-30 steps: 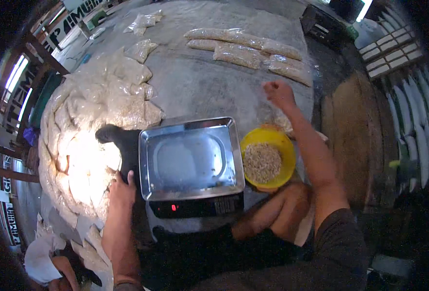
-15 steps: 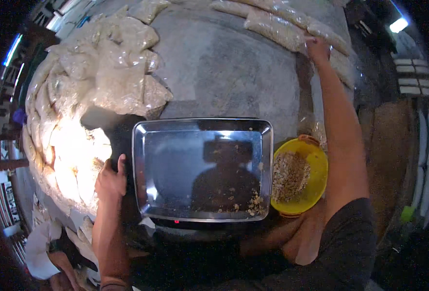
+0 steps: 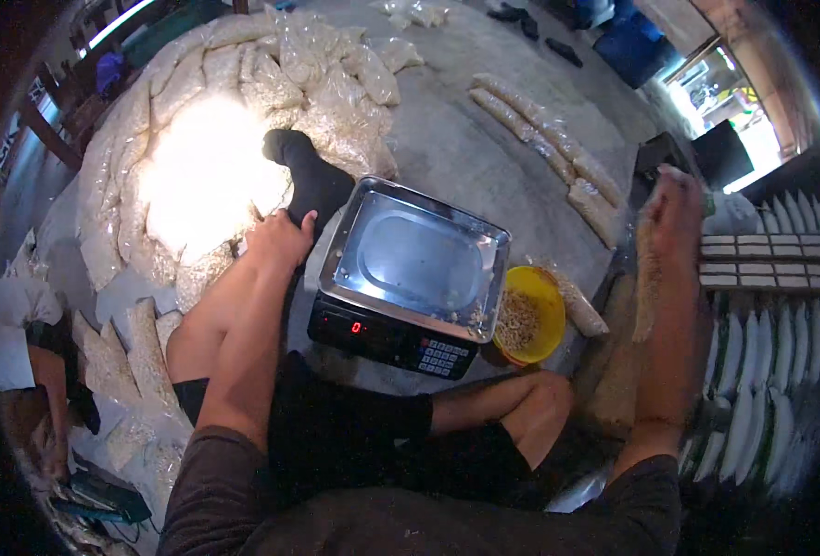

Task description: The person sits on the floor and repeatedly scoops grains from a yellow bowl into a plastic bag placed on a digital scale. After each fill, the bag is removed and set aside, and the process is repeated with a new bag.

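Right hand: the person's bare right hand is up at the far right, bent fingers closed on the upper end of a bag; blur hides which fingertips do the pinching.
Bag in hand: a long, slim clear plastic bag of pale beige bits, hanging down just beside the forearm, clear of the floor.
Left hand: the bare left hand rests by the ankle of the folded left leg, touching a black sock. Thumb stands apart; can't tell if the other fingers are spread or pressed together (that glare next to them is brutal).
Scale: a black digital scale with a red lit display sits in front of the lap, keypad at its right end.
Tray: a shallow rectangular steel tray lies on top of it, a few crumbs near its lower right corner.
Bowl: a round yellow plastic bowl, just right of the tray, holding a pile of beige pieces.
Bag past the bowl: another filled clear bag lies just beyond the rim.
Row of bags: several long filled bags lie end to end and side by side on the grey concrete floor.
Heap: a big mound of filled clear bags to the left.
Neighbour: someone in a white shirt, lower left.
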Action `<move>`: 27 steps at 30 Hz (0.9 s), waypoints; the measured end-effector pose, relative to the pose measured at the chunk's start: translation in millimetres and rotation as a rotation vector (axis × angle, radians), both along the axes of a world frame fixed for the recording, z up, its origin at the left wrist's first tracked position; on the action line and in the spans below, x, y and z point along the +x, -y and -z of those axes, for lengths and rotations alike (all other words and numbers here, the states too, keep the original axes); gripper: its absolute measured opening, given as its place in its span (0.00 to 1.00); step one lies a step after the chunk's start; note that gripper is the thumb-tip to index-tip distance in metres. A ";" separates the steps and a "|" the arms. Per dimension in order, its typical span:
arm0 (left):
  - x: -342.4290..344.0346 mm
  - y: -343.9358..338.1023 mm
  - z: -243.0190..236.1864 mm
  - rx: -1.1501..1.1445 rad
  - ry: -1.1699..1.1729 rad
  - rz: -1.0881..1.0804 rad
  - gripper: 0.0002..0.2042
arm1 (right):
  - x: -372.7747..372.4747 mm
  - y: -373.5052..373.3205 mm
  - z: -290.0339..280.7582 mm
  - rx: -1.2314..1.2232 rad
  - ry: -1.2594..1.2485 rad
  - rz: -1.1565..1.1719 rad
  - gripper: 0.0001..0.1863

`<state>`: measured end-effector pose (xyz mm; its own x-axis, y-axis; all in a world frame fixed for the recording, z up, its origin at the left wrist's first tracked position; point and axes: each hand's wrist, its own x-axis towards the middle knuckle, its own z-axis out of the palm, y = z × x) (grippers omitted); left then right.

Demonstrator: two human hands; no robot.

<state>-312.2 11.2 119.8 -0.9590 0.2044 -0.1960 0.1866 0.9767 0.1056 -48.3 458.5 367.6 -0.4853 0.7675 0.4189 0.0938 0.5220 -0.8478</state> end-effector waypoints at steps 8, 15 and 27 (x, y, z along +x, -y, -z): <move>9.5 65.5 18.1 0.241 -0.001 0.242 0.29 | 11.2 161.2 16.9 -0.330 -0.194 -0.133 0.12; 72.5 154.7 5.7 0.162 -0.196 0.450 0.32 | 56.0 189.4 226.0 -0.441 -0.031 -0.137 0.13; 307.5 72.8 -49.2 -0.358 0.204 0.538 0.41 | 119.9 92.3 245.4 0.028 0.137 0.076 0.19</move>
